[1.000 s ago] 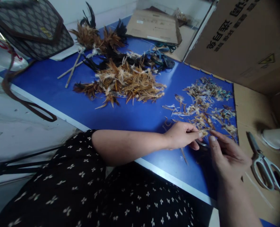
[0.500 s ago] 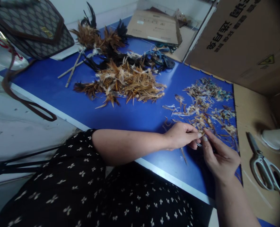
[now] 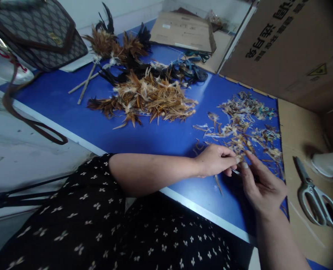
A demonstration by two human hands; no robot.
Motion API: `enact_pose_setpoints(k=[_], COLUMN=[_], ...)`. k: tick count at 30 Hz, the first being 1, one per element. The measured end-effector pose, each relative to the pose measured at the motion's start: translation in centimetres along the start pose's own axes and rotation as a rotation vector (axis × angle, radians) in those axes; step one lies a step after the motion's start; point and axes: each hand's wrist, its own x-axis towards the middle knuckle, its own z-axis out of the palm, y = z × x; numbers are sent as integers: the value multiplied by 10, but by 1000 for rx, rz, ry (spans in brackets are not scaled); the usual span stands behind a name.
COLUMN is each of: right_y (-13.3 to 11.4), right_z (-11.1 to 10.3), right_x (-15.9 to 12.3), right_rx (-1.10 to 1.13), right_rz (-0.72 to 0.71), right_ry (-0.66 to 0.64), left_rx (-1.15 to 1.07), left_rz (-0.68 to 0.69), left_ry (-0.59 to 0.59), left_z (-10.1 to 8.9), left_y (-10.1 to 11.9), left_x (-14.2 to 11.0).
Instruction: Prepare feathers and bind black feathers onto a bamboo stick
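My left hand [image 3: 218,161] reaches in from the left, thumb and fingers pinched on a small tan feather [image 3: 239,158]. Facing it, my right hand [image 3: 264,187] has thumb and forefinger closed around the feather's other end. A thin shiny metal piece [image 3: 235,172] shows below the fingertips; most of it is hidden, and I cannot tell which hand bears it. Just beyond both hands lie scattered feather scraps [image 3: 234,129], tan, white and bluish. Farther left is a thick heap of brown feathers [image 3: 155,95].
Scissors [image 3: 309,191] rest on cardboard at the right, beside a white roll [image 3: 331,164]. A large carton [image 3: 284,48] walls the back right. Two crossed sticks [image 3: 84,84], a patterned bag [image 3: 42,33] and dark feathers [image 3: 127,69] are on the blue table [image 3: 82,122].
My right hand has moved left, its thumb and forefinger meeting the feather at my left fingertips. My left hand has hardly moved.
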Motion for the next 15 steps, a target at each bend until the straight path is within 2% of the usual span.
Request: enact_pose_setpoints(k=[3, 6, 11, 15], right_y=[-1, -3, -3, -6], right_z=[1, 2, 2, 2], right_x=[2, 5, 6, 3], right_rx=[-11, -8, 8, 45], right_rz=[-93, -144, -161, -70], right_ry=[42, 22, 24, 63], left_rx=[15, -1, -42, -52], left_rz=[-25, -46, -37, -2], left_ry=[6, 11, 1, -15], left_z=[0, 1, 1, -1], left_y=[3, 3, -2, -6], left_x=[-1, 0, 2, 3])
